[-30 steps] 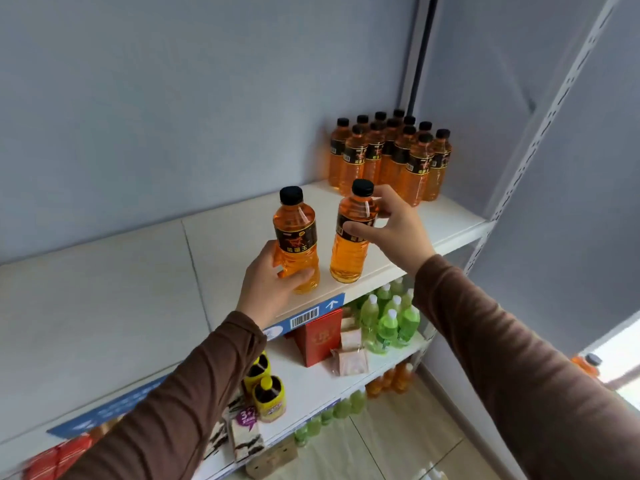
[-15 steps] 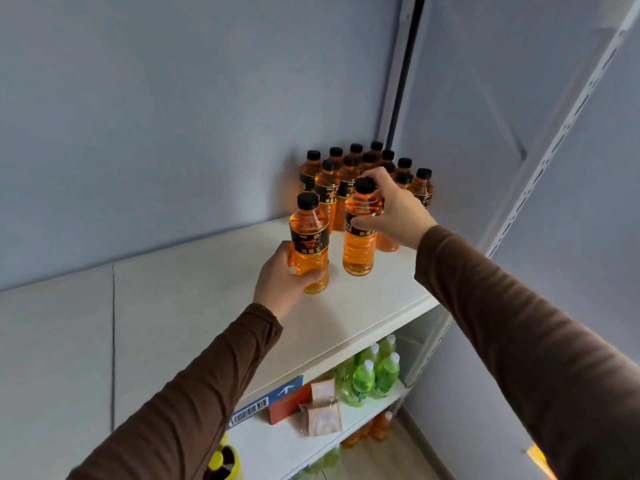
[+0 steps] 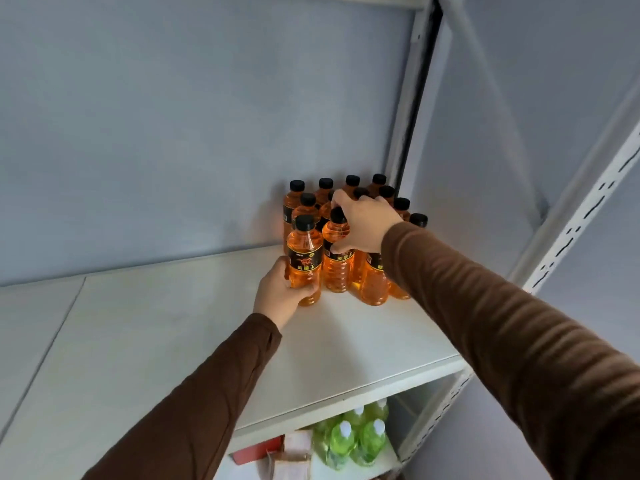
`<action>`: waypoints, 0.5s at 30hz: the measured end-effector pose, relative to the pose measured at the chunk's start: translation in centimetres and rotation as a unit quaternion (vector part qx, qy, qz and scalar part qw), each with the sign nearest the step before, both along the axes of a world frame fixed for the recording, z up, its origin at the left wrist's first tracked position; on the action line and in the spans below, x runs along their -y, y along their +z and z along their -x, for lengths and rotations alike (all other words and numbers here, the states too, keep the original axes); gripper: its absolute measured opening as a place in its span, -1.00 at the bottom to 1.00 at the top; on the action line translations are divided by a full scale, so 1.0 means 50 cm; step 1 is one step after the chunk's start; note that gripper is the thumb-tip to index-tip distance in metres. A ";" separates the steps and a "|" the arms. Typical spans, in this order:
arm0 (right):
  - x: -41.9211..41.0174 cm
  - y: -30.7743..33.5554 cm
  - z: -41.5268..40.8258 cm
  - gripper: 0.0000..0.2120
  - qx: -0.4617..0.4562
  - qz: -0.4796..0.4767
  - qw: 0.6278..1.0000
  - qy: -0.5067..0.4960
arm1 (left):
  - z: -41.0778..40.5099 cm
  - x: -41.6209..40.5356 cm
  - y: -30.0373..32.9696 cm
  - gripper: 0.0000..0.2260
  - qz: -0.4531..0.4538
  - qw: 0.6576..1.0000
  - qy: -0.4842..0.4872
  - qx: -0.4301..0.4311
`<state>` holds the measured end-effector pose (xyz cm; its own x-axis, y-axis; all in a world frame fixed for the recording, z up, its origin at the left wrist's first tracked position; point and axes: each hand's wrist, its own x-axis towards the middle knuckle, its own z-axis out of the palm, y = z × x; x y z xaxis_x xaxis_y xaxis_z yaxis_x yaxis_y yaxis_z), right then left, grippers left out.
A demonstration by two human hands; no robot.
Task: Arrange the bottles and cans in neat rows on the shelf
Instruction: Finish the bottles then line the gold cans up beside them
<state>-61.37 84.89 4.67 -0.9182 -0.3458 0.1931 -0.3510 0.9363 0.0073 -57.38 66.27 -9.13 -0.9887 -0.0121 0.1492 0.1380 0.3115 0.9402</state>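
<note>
On the white shelf (image 3: 173,327), the left hand (image 3: 278,294) curls its grip round the front bottle (image 3: 304,261), and the right hand (image 3: 363,223) grips the next bottle (image 3: 337,268) near its cap, both standing against the cluster (image 3: 374,202) in the back corner.

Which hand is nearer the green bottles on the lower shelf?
Left. The left hand grips an orange bottle low at the group's front-left, above the green bottles. The right hand is higher, gripping the neighbouring bottle near its cap.
</note>
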 end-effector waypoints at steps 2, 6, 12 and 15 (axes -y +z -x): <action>-0.009 0.000 0.015 -0.17 -0.004 -0.047 0.999 0.002 | 0.010 -0.014 -0.002 -0.53 -0.001 1.000 0.009 0.008; -0.016 -0.004 0.039 -0.13 0.007 -0.076 0.997 -0.002 | 0.029 -0.031 -0.004 -0.51 0.010 1.000 0.022 0.014; -0.018 -0.001 0.064 -0.11 0.001 -0.088 0.996 -0.003 | 0.051 -0.039 -0.007 -0.48 0.019 0.999 0.033 0.030; -0.022 0.000 0.072 -0.13 -0.002 -0.091 0.996 -0.004 | 0.058 -0.038 -0.008 -0.46 0.027 0.998 0.035 0.034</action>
<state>-64.94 86.01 4.67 -0.9205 -0.3680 0.1313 -0.3431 0.9220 0.1793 -60.29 68.18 -9.52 -0.9936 -0.0744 0.0846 0.0514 0.3695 0.9278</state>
